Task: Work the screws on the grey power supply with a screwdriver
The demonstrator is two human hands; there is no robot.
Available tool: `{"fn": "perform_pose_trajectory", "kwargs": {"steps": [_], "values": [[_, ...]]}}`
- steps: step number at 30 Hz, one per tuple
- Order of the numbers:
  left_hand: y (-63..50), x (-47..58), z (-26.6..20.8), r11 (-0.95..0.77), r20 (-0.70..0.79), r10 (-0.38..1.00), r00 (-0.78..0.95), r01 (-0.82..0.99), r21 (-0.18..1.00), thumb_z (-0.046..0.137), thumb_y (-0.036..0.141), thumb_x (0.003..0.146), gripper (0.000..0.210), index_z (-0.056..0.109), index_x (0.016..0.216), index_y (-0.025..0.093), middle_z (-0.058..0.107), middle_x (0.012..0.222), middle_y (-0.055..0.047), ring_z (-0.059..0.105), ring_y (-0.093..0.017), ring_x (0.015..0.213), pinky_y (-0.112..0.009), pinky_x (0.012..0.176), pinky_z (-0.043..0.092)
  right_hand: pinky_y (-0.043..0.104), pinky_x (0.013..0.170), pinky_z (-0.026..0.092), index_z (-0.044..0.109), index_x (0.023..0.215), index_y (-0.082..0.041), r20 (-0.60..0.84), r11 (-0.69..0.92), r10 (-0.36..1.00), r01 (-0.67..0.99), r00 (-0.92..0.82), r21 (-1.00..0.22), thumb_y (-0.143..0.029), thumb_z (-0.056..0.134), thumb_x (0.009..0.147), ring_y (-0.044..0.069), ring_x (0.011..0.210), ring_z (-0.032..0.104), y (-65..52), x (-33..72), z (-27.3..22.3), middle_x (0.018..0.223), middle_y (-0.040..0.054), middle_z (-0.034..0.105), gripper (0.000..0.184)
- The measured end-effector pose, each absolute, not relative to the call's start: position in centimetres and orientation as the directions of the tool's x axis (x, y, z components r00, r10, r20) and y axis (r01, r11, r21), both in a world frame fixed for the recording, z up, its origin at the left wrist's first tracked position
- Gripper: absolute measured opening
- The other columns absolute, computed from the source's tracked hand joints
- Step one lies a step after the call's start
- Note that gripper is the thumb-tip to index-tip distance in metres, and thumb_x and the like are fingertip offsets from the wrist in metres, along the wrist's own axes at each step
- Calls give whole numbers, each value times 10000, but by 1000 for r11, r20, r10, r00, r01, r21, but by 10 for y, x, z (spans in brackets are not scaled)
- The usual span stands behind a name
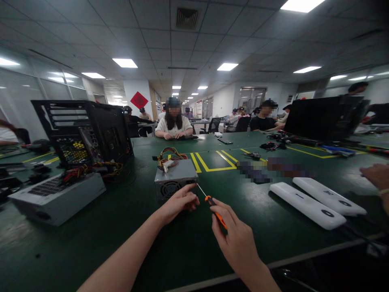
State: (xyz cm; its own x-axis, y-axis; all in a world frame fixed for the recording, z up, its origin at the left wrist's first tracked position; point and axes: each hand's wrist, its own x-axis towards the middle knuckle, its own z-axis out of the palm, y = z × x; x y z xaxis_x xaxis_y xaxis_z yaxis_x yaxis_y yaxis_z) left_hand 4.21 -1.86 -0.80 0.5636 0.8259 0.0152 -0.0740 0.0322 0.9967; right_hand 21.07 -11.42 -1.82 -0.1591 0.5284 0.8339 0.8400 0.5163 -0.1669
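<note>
A grey metal computer power supply (178, 172) sits on the green table in front of me, its fan grille facing me and a bundle of coloured cables (170, 159) on top. My left hand (179, 200) is at its front face, index finger stretched towards the right front corner and the other fingers loosely bent; I see nothing held in it. In my right hand (234, 231) is a screwdriver (209, 199) with an orange and black handle. The screwdriver's thin shaft points up and left, its tip close to that corner and to my left index fingertip; contact cannot be made out.
Another power supply (60, 198) and an open black computer case (88, 134) stand on the left. Two white oblong devices (306, 205) lie to the right, near another person's hand (377, 176). A person (173, 125) sits across the table (121, 251). A second black case (325, 117) is at far right.
</note>
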Motion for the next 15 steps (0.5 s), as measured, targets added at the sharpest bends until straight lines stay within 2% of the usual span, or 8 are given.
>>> {"fn": "perform_pose_trajectory", "kwargs": {"steps": [8, 12, 15], "values": [[-17, 42, -10, 30, 17, 828, 561, -74, 997, 576, 349, 766, 578, 366, 1280, 190, 593, 815, -25, 518, -90, 650, -247, 620, 376, 270, 650, 548, 526, 1010, -164, 802, 484, 571, 861, -176, -156, -170, 355, 879, 174, 815, 660, -114, 210, -18, 1075, 105, 614, 216], [-16, 43, -11, 12, 23, 829, 559, -59, 998, 562, 345, 778, 558, 365, 1279, 201, 592, 823, -23, 518, -88, 650, -245, 621, 382, 263, 599, 548, 518, 1025, -165, 782, 455, 600, 876, -169, -160, -230, 349, 905, 171, 745, 665, -113, 211, -18, 1003, 95, 635, 217], [-16, 42, -12, 11, 24, 826, 564, -59, 998, 561, 346, 781, 554, 364, 1276, 192, 589, 815, -19, 521, -86, 645, -240, 621, 384, 278, 607, 554, 497, 1070, -161, 761, 452, 625, 876, -174, -171, -235, 346, 899, 182, 796, 655, -115, 210, -17, 1095, 127, 580, 240]]}}
